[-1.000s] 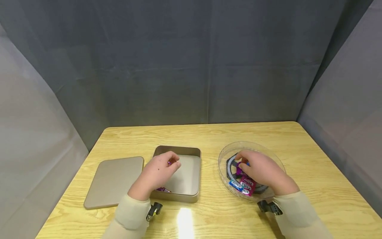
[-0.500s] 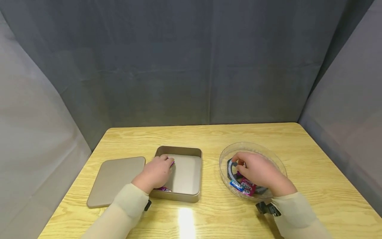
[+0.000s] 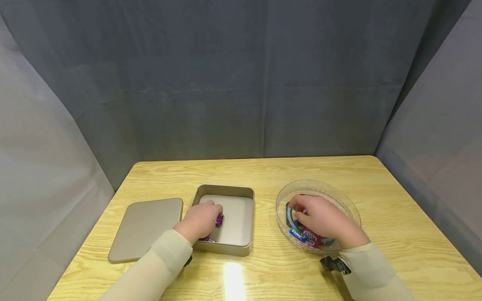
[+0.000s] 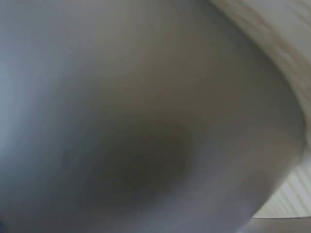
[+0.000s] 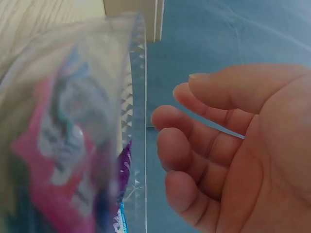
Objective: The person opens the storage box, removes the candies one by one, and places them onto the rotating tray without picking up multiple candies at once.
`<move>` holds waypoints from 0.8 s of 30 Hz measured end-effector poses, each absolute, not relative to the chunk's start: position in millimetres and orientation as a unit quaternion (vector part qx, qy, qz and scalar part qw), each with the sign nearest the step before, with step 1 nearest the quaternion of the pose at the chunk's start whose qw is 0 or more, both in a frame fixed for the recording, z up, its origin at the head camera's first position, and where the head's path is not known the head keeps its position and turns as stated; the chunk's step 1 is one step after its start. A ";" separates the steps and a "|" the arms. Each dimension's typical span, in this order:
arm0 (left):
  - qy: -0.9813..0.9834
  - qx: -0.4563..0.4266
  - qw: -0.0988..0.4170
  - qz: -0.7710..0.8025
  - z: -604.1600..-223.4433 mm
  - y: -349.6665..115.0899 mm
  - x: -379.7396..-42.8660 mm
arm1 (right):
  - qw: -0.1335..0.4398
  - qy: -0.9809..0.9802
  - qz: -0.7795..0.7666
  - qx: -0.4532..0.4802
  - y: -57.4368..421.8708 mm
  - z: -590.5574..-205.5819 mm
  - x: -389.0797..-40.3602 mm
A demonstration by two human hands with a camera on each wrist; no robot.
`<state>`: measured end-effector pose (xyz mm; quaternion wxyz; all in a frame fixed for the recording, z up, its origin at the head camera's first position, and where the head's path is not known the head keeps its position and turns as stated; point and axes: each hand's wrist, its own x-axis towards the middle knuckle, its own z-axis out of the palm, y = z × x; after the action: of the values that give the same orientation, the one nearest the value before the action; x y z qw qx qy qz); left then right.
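In the head view, my left hand (image 3: 201,219) reaches into the open metal tin (image 3: 241,248). Its fingertips pinch a small purple-wrapped candy (image 3: 219,220) near the tin's floor. Another dark purple wrapper (image 3: 208,239) lies at the tin's near left corner, partly behind the hand. Over a round clear plastic dish (image 3: 280,211) hovers my right hand (image 3: 324,215), its fingers loosely bent. The right wrist view shows nothing between that hand's thumb and fingers. Inside the dish lie a blue candy wrapper (image 3: 298,234) and a pink one (image 3: 311,237); the hand hides part of the contents.
The tin's flat lid (image 3: 150,228) lies on the wooden table (image 3: 263,271), left of the tin. A dark curtain (image 3: 241,83) hangs behind the table, with pale cloth (image 3: 444,167) at both sides. The left wrist view is mostly a blurred close surface.
My left hand has gone lower into the tin with the purple candy and moved a little nearer. The right hand has shifted slightly left over the dish.
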<state>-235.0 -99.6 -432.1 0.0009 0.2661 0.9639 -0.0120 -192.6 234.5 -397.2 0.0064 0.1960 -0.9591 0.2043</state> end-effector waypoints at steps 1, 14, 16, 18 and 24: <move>0.964 0.267 0.005 -0.011 -431.9 -99.4 -234.6 | 0.002 -0.959 0.205 0.197 234.0 -398.1 -192.2; 0.963 0.251 -0.001 0.096 -425.6 -93.8 -234.2 | -0.010 -0.948 0.234 0.216 223.0 -398.5 -187.2; 0.961 0.248 -0.008 0.125 -417.4 -90.3 -229.6 | -0.009 -0.941 0.253 0.225 219.9 -396.4 -185.5; 0.956 0.249 -0.018 0.153 -408.9 -85.8 -223.9 | -0.009 -0.933 0.270 0.238 215.6 -393.8 -183.6; 0.928 0.267 -0.013 0.259 -390.9 -66.4 -205.2 | -0.003 -0.921 0.298 0.251 203.1 -385.2 -175.6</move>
<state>-205.2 -66.4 -390.9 -0.0132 0.2675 0.9281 0.2587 -175.6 203.1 -385.2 -0.0033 0.2511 -0.9208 0.2984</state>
